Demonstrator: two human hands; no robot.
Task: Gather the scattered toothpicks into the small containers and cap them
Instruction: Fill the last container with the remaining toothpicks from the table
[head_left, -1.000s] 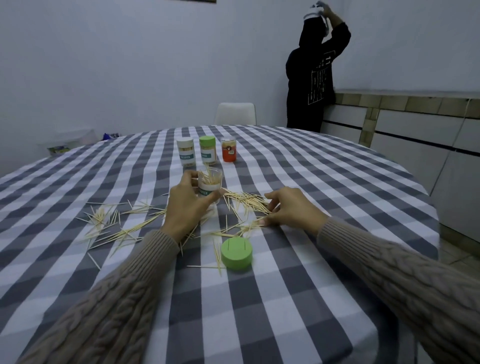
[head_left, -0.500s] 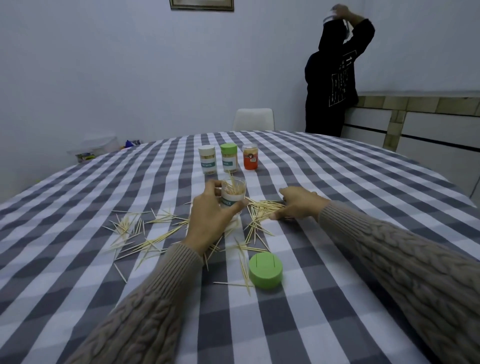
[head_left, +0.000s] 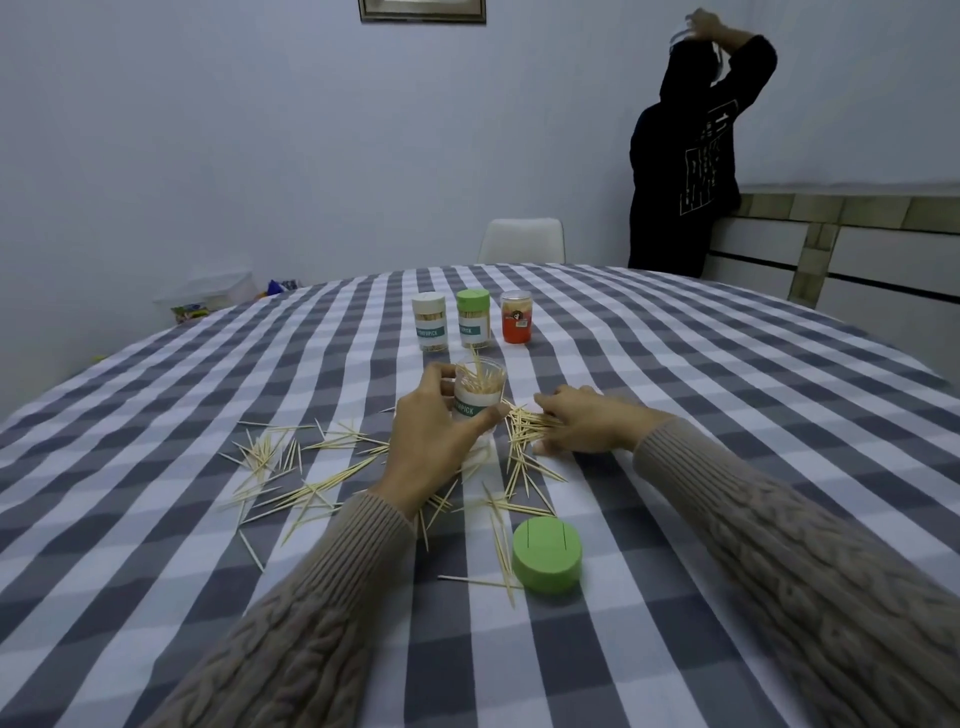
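Observation:
My left hand (head_left: 434, 441) grips a small clear open container (head_left: 475, 391) partly filled with toothpicks, held upright above the checked tablecloth. My right hand (head_left: 582, 423) lies just right of it, fingers curled over a heap of toothpicks (head_left: 524, 428) on the cloth. More scattered toothpicks (head_left: 291, 467) spread to the left and in front. A loose green cap (head_left: 546, 554) sits on the cloth near me. Three capped containers stand behind: white-capped (head_left: 430, 322), green-capped (head_left: 473, 318) and orange (head_left: 517, 317).
The round table (head_left: 727, 415) carries a grey-and-white checked cloth. A white chair (head_left: 522, 241) stands at its far side. A person in black (head_left: 685, 156) stands at the back right by a low wall. A plastic box (head_left: 208, 296) lies at the far left.
The view has tilted and shifted. My right hand has slid toward the toothpick heap beside the container and its fingers now rake over it. My left hand keeps holding the container.

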